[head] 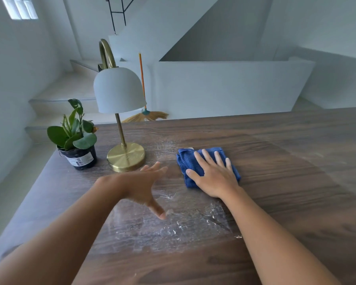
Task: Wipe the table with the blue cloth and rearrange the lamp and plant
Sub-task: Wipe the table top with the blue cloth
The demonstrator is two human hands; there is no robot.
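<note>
the right hand (214,177) lies flat, fingers spread, pressing the folded cloth (190,163) on the table (296,182). the left hand (144,186) hangs open, holding nothing, near the lamp (119,95). the plant (76,136) stands just left of the lamp's base. white smears show on the wood near the hands.

This was a home interior: a white-walled stairwell with tiled stairs (66,87) rose behind a wood-grain desk (275,161), a straw broom (145,115) leaned by the low wall, and a brass table lamp (119,89) stood beside a potted plant (75,134).
</note>
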